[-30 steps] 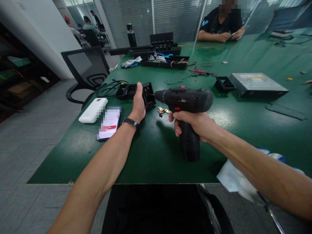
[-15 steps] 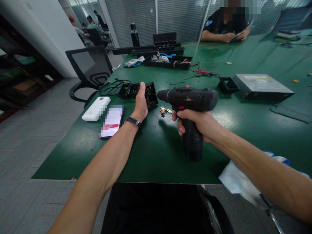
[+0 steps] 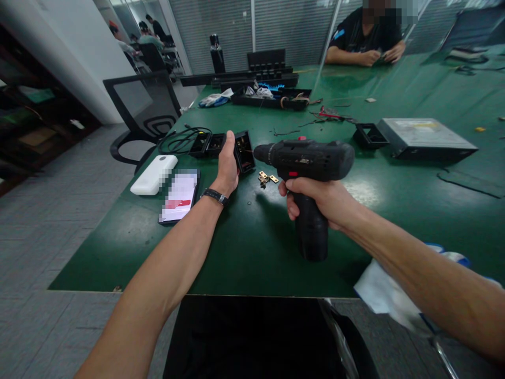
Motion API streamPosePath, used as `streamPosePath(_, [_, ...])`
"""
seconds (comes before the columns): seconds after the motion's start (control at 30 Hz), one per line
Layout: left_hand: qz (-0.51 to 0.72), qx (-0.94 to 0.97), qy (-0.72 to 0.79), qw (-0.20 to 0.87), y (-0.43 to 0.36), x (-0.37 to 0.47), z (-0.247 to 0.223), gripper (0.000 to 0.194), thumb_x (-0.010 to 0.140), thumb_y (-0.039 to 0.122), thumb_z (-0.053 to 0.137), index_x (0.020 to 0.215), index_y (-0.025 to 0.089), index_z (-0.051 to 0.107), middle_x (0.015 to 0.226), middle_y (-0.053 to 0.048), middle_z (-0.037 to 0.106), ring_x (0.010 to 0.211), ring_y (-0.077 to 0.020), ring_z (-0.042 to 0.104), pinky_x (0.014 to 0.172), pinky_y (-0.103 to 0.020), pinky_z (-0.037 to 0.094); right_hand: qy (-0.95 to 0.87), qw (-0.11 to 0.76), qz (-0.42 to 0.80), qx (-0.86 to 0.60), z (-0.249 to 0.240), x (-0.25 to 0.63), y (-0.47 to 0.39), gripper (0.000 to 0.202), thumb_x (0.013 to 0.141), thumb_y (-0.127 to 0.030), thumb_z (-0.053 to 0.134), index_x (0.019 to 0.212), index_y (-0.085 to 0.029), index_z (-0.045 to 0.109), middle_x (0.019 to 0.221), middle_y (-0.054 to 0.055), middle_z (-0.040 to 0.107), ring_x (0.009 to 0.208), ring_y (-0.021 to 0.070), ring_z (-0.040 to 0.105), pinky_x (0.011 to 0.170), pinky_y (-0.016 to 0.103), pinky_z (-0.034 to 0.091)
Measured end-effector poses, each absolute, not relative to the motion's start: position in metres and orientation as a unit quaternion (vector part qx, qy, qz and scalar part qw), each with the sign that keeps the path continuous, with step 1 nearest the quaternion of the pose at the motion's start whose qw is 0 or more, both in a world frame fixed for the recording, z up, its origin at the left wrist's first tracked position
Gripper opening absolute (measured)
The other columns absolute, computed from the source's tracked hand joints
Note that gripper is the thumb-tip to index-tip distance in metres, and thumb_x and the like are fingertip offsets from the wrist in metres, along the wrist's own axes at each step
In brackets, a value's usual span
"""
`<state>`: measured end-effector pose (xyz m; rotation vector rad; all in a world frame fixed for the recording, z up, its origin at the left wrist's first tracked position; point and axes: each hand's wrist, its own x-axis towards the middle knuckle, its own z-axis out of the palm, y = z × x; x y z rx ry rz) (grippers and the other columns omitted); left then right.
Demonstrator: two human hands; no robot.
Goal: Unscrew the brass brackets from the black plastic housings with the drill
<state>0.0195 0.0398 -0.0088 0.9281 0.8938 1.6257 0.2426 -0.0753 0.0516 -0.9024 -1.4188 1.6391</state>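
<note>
My right hand (image 3: 311, 197) is wrapped round the grip of a black cordless drill (image 3: 311, 159), which points left. The chuck end sits close to the open face of a small black box (image 3: 247, 152). That box is tilted on its side and gripped by my left hand (image 3: 228, 167), thumb up along its edge; the fingers behind it are hidden. Small brass-coloured metal plates (image 3: 268, 178) and screw-like bits lie on the green table just below the drill's nose. More black boxes (image 3: 209, 145) stand behind my left hand, beside a coil of black cable (image 3: 177, 139).
A white power bank (image 3: 153, 175) and a phone (image 3: 180, 197) lie to the left. At the right are a grey metal case (image 3: 426, 136) and a black open box (image 3: 370, 137). A black tray (image 3: 272, 100) stands farther back. Across the table sits a person (image 3: 365, 39).
Almost nothing differs. The view has shifted very slightly; both hands, the drill and the box keep their places relative to each other.
</note>
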Motion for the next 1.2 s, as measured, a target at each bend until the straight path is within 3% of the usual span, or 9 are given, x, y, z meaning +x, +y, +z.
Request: streamPosePath(1.2, [0.665,0.383,0.381,0.516,0.0392,0.0191,-0.0068,0.083,0.1,0.093,0.047,0.144,0.026,0.07,0.132,-0.011,0.083,0.135,-0.036,0.074,0.116,-0.055,0.062,-0.552,0.388,0.644,-0.361,0.0517,0.2425,-0.0764,0.01,0.083,-0.027,0.077,0.078,-0.02,0.073,0.055,0.003,0.067,0.048,0.018,0.064,0.05,0.028,0.054])
